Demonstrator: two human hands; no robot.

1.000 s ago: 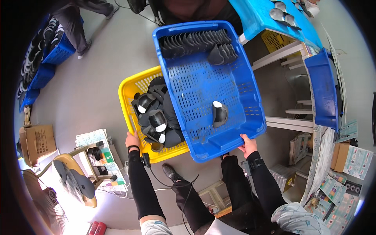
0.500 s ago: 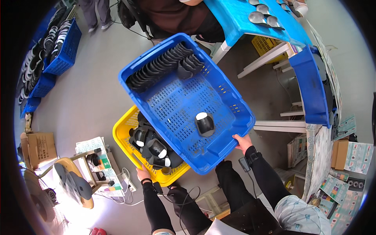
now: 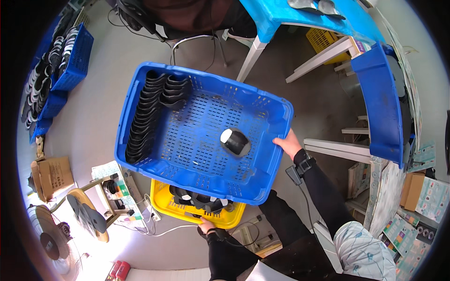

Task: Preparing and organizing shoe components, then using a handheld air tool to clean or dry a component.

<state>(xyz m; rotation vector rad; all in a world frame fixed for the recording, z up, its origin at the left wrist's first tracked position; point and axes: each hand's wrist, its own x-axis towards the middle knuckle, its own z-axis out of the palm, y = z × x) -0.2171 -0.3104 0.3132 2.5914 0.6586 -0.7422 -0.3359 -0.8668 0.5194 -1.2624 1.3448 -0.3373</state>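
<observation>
A large blue plastic crate (image 3: 206, 179) is held in front of me, its long side running nearly left to right. My right hand (image 3: 289, 143) grips its right rim, thumb on top and fingers partly hidden. Along its left wall stand rows of nested black curved pieces (image 3: 143, 124). One loose black curved piece with a white end (image 3: 236, 142) lies on its floor toward the right. Partly under the blue crate is a yellow crate (image 3: 161, 199) with black pieces (image 3: 199, 200), some white-tipped. My left hand (image 3: 206, 226) is closed on the yellow crate's near rim.
A cloth-covered blue table (image 3: 323, 29) and a blue bin (image 3: 377, 100) stand at the right. Blue crates of stacked pieces (image 3: 75, 58) line the far left. At lower left are a fan (image 3: 51, 246), a stool-like stand (image 3: 93, 213) and cables. A seated person (image 3: 197, 18) is ahead.
The blue crate has turned counterclockwise and shifted left, covering more of the yellow crate. The yellow crate has turned and moved right with my left hand. My right hand has risen slightly with the rim.
</observation>
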